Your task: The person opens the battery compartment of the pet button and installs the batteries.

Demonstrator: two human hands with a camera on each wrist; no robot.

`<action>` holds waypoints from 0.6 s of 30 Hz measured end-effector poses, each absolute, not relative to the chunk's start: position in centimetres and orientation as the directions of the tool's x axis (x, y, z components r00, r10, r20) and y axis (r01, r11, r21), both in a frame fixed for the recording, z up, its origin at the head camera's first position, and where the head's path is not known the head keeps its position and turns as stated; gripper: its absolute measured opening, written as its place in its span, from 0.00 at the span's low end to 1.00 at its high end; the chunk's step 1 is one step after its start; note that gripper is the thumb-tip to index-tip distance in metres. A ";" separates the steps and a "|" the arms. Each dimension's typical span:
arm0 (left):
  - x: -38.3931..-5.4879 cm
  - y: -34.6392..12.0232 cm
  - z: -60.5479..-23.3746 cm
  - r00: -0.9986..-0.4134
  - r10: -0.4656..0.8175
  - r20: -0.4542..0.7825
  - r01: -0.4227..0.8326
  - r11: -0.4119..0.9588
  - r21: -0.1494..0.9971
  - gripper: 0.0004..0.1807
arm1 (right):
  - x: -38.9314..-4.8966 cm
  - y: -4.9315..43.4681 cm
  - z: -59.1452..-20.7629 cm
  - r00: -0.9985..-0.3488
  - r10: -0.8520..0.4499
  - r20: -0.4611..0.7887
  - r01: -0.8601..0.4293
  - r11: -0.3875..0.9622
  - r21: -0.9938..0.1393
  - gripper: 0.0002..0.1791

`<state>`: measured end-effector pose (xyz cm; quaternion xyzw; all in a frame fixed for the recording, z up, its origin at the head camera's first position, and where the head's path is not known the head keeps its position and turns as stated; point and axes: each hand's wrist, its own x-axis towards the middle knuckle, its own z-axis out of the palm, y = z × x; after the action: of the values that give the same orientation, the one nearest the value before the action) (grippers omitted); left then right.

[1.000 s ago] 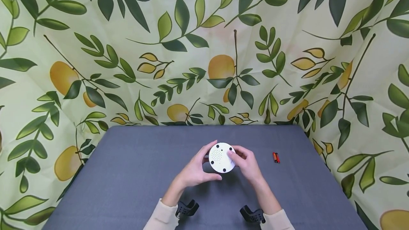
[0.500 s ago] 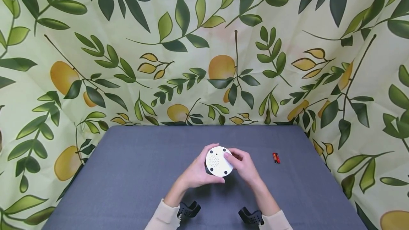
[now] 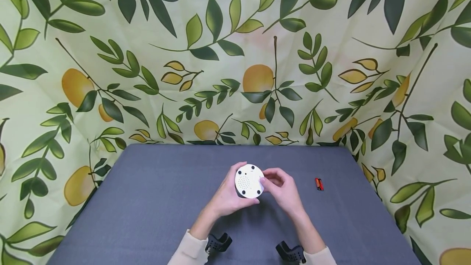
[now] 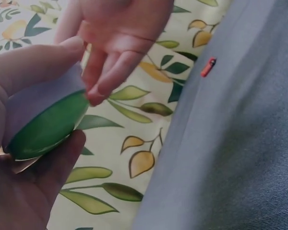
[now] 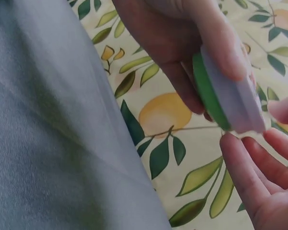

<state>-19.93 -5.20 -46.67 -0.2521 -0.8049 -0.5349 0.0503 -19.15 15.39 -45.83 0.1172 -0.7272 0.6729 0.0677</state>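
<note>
A round white device (image 3: pixel 245 183) with a patch of small holes and several black feet faces the head camera. Its far side is green, as the left wrist view shows on the same device (image 4: pixel 50 127). My left hand (image 3: pixel 227 197) grips it around the rim, thumb at the lower edge and fingers at the upper. At the opposite edge, my right hand (image 3: pixel 282 189) pinches with its thumb tip over the white face and its fingers behind. In the right wrist view, the right fingertips (image 5: pixel 229 140) meet the rim of the device (image 5: pixel 233 103).
Red batteries (image 3: pixel 319 184) lie together on the grey table (image 3: pixel 165 175), to the right of both hands. A cloth wall (image 3: pixel 220 64) printed with leaves and fruit rises behind the table and at both sides. Black wrist mounts (image 3: pixel 219 242) sit inside both sleeves.
The device has turned within the hands and shifted a little left. My right thumb has slid from the white face towards its right edge. The batteries stay where they were.
</note>
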 end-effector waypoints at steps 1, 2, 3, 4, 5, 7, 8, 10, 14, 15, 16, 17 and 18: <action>-19.9 -5.1 -46.7 -0.865 0.345 0.364 0.470 0.304 0.829 0.57 | -19.1 15.3 -45.8 -0.963 -0.064 0.261 -0.265 0.068 -0.962 0.14; -19.9 -5.1 -46.7 -0.860 0.338 0.381 0.483 0.305 0.820 0.57 | -19.0 15.1 -45.7 -0.963 -0.048 0.266 -0.269 0.070 -0.960 0.14; -20.0 -5.0 -46.8 -0.854 0.332 0.400 0.499 0.307 0.811 0.57 | -18.9 15.0 -45.7 -0.963 -0.034 0.267 -0.269 0.073 -0.960 0.13; -20.0 -5.0 -46.8 -0.847 0.326 0.419 0.515 0.309 0.800 0.57 | -18.9 14.9 -45.7 -0.962 -0.018 0.271 -0.271 0.082 -0.959 0.13; -20.0 -4.9 -46.9 -0.842 0.319 0.435 0.527 0.312 0.790 0.57 | -18.8 14.8 -45.7 -0.962 -0.002 0.272 -0.271 0.092 -0.958 0.13; -20.0 -4.7 -46.9 -0.835 0.303 0.460 0.544 0.323 0.774 0.57 | -18.7 14.5 -45.7 -0.962 0.026 0.272 -0.268 0.109 -0.957 0.12; -20.0 -4.6 -47.0 -0.833 0.294 0.469 0.549 0.332 0.767 0.57 | -18.7 14.3 -45.7 -0.962 0.040 0.269 -0.263 0.115 -0.958 0.12; -20.0 -4.5 -47.1 -0.828 0.278 0.488 0.560 0.345 0.753 0.56 | -18.7 14.0 -45.7 -0.962 0.064 0.265 -0.256 0.122 -0.959 0.12; -19.9 -4.1 -47.4 -0.813 0.254 0.524 0.582 0.380 0.719 0.56 | -18.6 13.5 -45.7 -0.960 0.108 0.258 -0.246 0.114 -0.963 0.12; -19.9 -4.0 -47.5 -0.808 0.250 0.534 0.588 0.389 0.709 0.56 | -18.6 13.4 -45.7 -0.960 0.118 0.255 -0.241 0.120 -0.963 0.12; -19.8 -3.9 -47.5 -0.805 0.245 0.541 0.592 0.399 0.700 0.56 | -18.6 13.3 -45.7 -0.960 0.127 0.252 -0.236 0.127 -0.963 0.12; -19.8 -3.9 -47.6 -0.801 0.241 0.547 0.596 0.407 0.692 0.56 | -18.5 13.2 -45.7 -0.960 0.134 0.247 -0.230 0.132 -0.964 0.12; -19.8 -3.8 -47.7 -0.800 0.237 0.551 0.596 0.414 0.688 0.56 | -18.5 13.1 -45.7 -0.960 0.140 0.242 -0.223 0.138 -0.965 0.13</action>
<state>-19.79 -3.82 -47.67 -0.2542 -0.8195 -0.4781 0.1880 -18.47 13.09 -45.74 0.0279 -0.7415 0.6559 0.1383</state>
